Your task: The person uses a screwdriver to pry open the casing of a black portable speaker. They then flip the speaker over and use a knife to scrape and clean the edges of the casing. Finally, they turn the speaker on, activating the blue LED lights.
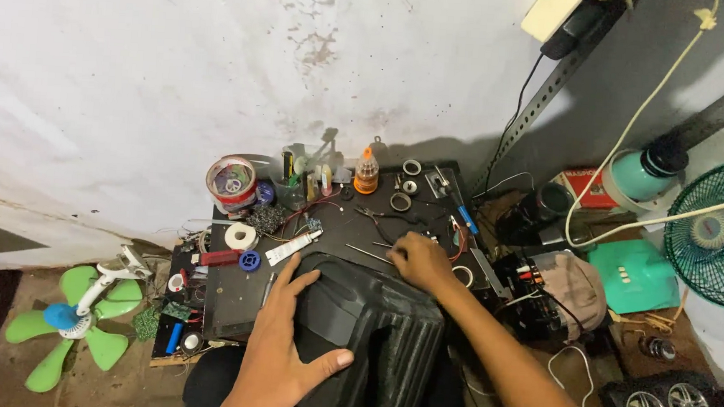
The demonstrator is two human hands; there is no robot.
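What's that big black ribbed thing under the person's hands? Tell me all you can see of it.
The black casing looks like moulded plastic, matte, with rounded corners and parallel ribs running along its lower part. A smoother raised panel sits near its top. It lies on the dark work table, reaching toward the viewer over the table's near edge. The left hand rests flat on it with fingers spread, and the right hand is at its top right corner, fingers curled among small tools. What it belongs to cannot be told.
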